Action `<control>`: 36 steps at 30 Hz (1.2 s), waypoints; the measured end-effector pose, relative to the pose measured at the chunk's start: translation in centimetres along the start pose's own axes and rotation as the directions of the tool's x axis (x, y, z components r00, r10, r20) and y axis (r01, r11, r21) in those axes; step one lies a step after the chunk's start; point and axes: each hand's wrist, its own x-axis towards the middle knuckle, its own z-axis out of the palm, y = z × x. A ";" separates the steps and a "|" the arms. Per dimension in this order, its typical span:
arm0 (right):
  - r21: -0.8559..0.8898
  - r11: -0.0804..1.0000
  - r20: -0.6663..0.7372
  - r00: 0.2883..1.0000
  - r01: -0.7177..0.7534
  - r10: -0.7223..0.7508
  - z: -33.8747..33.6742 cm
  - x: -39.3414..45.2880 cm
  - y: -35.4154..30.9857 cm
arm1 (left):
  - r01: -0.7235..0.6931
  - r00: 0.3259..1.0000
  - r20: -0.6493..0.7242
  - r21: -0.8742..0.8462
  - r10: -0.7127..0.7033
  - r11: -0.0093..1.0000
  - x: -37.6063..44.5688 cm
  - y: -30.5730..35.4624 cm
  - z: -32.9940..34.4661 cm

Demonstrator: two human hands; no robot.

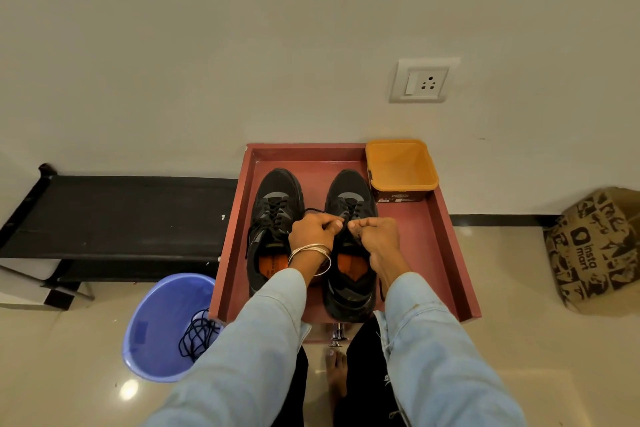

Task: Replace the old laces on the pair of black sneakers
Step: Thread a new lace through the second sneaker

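Both black sneakers sit side by side, toes toward the wall, in a shallow red tray (446, 229) that keeps them together within easy reach. The left sneaker (273, 218) already looks laced. Over the tongue of the right sneaker (349, 198), the left hand (313, 229) and right hand (375, 236) each have fingers curled in a pinching grip on an end of the black lace (313, 211), which loops out to the left. They are probably drawing it snug or starting the bow (the knot itself is hidden by the fingers). A tangle of old laces (197, 336) lies in the blue bin (152, 329) beside the tray, presumably discarded. An empty orange tub (401, 166) stands at the tray's far corner.
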 end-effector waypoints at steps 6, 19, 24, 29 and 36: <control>-0.090 0.994 -0.022 0.998 -0.068 0.066 0.3 0.7 -0.5 | 0.057 0.997 0.066 -0.097 -0.050 0.994 0.7 0.0 -0.4; -0.307 0.931 0.099 0.979 0.198 -0.176 -1.5 -0.8 -0.3 | 0.064 0.998 -0.005 0.253 -0.064 0.965 1.5 1.7 0.0; -0.796 0.570 -0.011 0.935 0.206 -0.355 -3.3 -3.4 0.8 | 0.243 0.970 0.041 -0.152 -0.239 0.958 2.7 0.9 0.2; -0.813 0.549 0.001 0.943 0.195 -0.332 -3.1 -4.2 1.4 | 0.324 0.924 0.105 -0.725 -0.367 0.608 2.1 4.8 -4.0; -0.828 0.524 0.034 0.951 0.199 -0.307 -2.8 -4.1 2.1 | -0.126 0.992 -0.126 -0.986 0.006 0.108 -0.3 12.5 -14.7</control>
